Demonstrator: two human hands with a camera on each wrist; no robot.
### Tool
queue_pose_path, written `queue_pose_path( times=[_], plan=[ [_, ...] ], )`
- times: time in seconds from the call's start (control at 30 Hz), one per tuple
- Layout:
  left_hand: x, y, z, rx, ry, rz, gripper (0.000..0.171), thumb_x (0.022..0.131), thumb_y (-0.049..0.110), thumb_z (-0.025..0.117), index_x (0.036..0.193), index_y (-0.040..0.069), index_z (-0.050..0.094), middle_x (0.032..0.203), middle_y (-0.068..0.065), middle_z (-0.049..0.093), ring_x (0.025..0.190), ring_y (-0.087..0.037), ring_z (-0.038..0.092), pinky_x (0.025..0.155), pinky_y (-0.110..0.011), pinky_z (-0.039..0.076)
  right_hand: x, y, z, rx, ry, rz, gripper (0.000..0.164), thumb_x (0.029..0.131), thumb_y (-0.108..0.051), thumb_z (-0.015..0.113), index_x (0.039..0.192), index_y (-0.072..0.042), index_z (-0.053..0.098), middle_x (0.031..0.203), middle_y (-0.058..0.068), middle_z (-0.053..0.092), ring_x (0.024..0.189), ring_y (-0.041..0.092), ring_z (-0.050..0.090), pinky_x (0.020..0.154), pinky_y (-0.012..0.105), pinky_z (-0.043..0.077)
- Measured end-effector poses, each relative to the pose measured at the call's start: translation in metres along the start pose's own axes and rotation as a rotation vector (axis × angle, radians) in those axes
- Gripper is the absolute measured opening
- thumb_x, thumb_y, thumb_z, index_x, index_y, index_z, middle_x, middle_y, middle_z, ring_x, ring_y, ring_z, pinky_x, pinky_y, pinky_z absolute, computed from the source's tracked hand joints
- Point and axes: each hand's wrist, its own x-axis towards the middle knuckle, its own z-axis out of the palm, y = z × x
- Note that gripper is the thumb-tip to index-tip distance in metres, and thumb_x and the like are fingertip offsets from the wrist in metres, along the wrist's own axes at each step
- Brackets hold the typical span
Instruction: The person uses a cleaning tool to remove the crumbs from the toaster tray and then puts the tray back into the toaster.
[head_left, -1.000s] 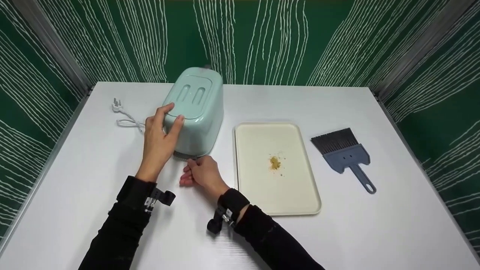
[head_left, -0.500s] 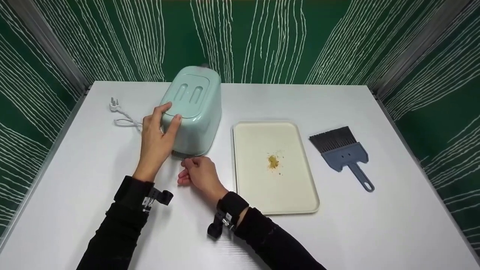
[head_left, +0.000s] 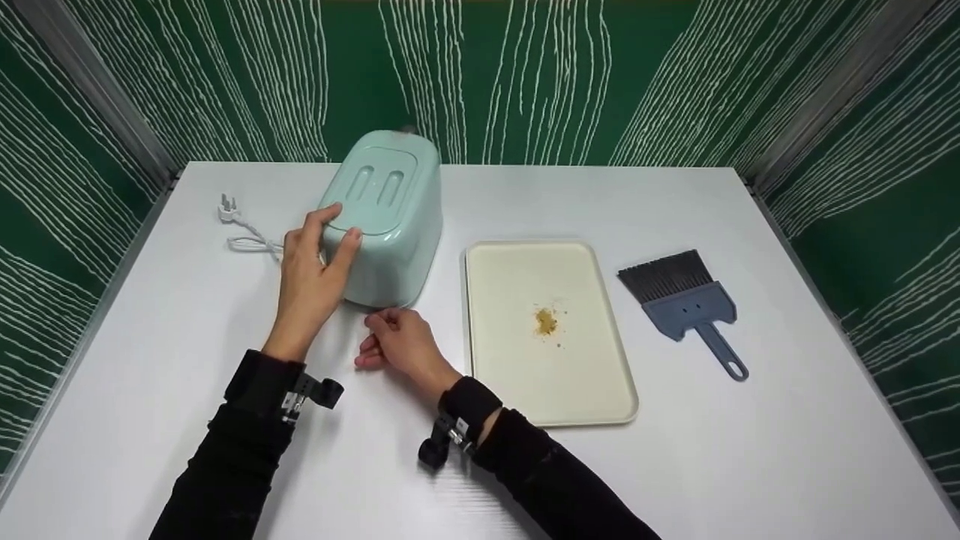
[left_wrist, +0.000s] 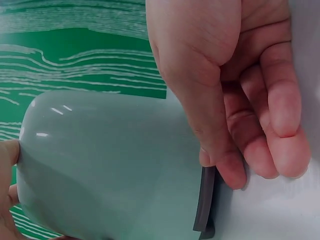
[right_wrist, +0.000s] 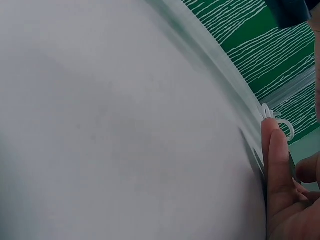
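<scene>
A mint-green toaster with a lid bearing two slot-shaped recesses stands at the left back of the white table. My left hand holds its near left corner, thumb and fingers spread over the lid's edge. Low at the near end, my right hand has thumb and index finger on the dark grey edge of the crumb tray, pinching it. Its other fingers are loosely bent above the table. In the left wrist view the crumb tray's edge lies close against the toaster's base; the rest of it is hidden.
A cream tray lies right of the toaster with a small heap of yellow-brown crumbs. Farther right lies a blue-grey hand brush with dark bristles. The toaster's white cord and plug lie to its left.
The crumb tray's grey edge, which stuck out at the toaster's near end a second ago, has slid in under it with my right hand. My left hand keeps its hold.
</scene>
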Motion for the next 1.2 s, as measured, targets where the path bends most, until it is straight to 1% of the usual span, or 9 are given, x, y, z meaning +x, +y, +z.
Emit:
queue_pose_path(
  times=[0.2, 0.37, 0.47, 0.57, 0.7, 0.83, 0.97, 1.1, 1.2],
  plan=[
    [0.001, 0.002, 0.002, 0.007, -0.002, 0.007, 0.058, 0.108, 0.048, 0.060, 0.158, 0.021, 0.050, 0.157, -0.026, 0.044, 0.146, -0.039, 0.044, 0.119, -0.060, 0.038, -0.003, -0.001, -0.006, 0.018, -0.063, 0.024, 0.022, 0.113, -0.007, 0.048, 0.118, 0.009, 0.063, 0.072, 0.010, 0.069, 0.059, 0.016, 0.071, 0.060, 0.029, 0.064],
    [0.002, 0.006, 0.001, 0.022, -0.014, 0.009, 0.057, 0.110, 0.046, 0.059, 0.159, 0.020, 0.049, 0.158, -0.028, 0.043, 0.147, -0.042, 0.044, 0.120, -0.062, 0.037, -0.008, -0.006, -0.014, -0.043, -0.120, 0.035, 0.023, 0.113, -0.005, 0.045, 0.121, 0.006, 0.063, 0.076, 0.009, 0.070, 0.061, 0.016, 0.072, 0.059, 0.027, 0.063],
    [0.001, 0.007, 0.000, 0.034, -0.030, 0.001, 0.057, 0.111, 0.048, 0.055, 0.161, 0.023, 0.046, 0.158, -0.028, 0.041, 0.146, -0.044, 0.046, 0.119, -0.063, 0.037, -0.011, -0.012, -0.020, -0.100, -0.131, 0.029, 0.025, 0.111, -0.002, 0.043, 0.122, 0.006, 0.065, 0.079, 0.008, 0.070, 0.063, 0.016, 0.072, 0.059, 0.027, 0.062],
    [0.000, 0.008, 0.000, 0.052, -0.045, -0.005, 0.056, 0.113, 0.049, 0.048, 0.164, 0.026, 0.041, 0.159, -0.028, 0.039, 0.145, -0.046, 0.047, 0.118, -0.064, 0.038, -0.014, -0.020, -0.027, -0.157, -0.130, 0.019, 0.027, 0.107, 0.003, 0.042, 0.121, 0.007, 0.066, 0.083, 0.007, 0.070, 0.066, 0.015, 0.072, 0.063, 0.027, 0.063],
    [-0.002, 0.007, -0.001, 0.078, -0.057, -0.017, 0.058, 0.114, 0.050, 0.043, 0.168, 0.030, 0.034, 0.160, -0.026, 0.035, 0.143, -0.047, 0.047, 0.118, -0.064, 0.038, -0.018, -0.032, -0.037, -0.231, -0.125, -0.001, 0.026, 0.104, 0.007, 0.047, 0.119, 0.009, 0.067, 0.090, 0.009, 0.071, 0.074, 0.016, 0.074, 0.075, 0.031, 0.066],
    [-0.002, 0.007, -0.001, 0.104, -0.065, -0.024, 0.062, 0.114, 0.051, 0.042, 0.170, 0.028, 0.028, 0.162, -0.026, 0.031, 0.145, -0.047, 0.045, 0.120, -0.065, 0.036, -0.021, -0.041, -0.052, -0.320, -0.116, -0.039, 0.023, 0.104, 0.005, 0.052, 0.120, 0.008, 0.069, 0.098, 0.012, 0.073, 0.082, 0.018, 0.078, 0.082, 0.035, 0.067],
    [0.001, 0.008, -0.001, 0.136, -0.063, -0.016, 0.065, 0.114, 0.051, 0.043, 0.170, 0.023, 0.027, 0.167, -0.028, 0.023, 0.152, -0.047, 0.035, 0.124, -0.065, 0.032, -0.022, -0.049, -0.071, -0.410, -0.104, -0.087, 0.023, 0.104, 0.000, 0.057, 0.122, 0.007, 0.069, 0.106, 0.020, 0.077, 0.090, 0.023, 0.081, 0.084, 0.035, 0.066],
    [0.006, 0.011, 0.001, 0.189, -0.050, 0.019, 0.067, 0.113, 0.051, 0.044, 0.170, 0.020, 0.029, 0.172, -0.032, 0.013, 0.160, -0.050, 0.023, 0.125, -0.071, 0.027, -0.025, -0.060, -0.097, -0.504, -0.090, -0.137, 0.026, 0.105, -0.007, 0.060, 0.126, 0.005, 0.069, 0.118, 0.024, 0.076, 0.102, 0.030, 0.080, 0.087, 0.034, 0.065],
    [0.010, 0.012, 0.003, 0.235, -0.047, 0.044, 0.068, 0.112, 0.053, 0.045, 0.170, 0.021, 0.030, 0.174, -0.034, 0.009, 0.162, -0.052, 0.018, 0.124, -0.076, 0.024, -0.026, -0.070, -0.121, -0.576, -0.057, -0.168, 0.029, 0.106, -0.012, 0.062, 0.130, 0.001, 0.070, 0.121, 0.022, 0.076, 0.109, 0.033, 0.077, 0.090, 0.034, 0.063]
  ],
)
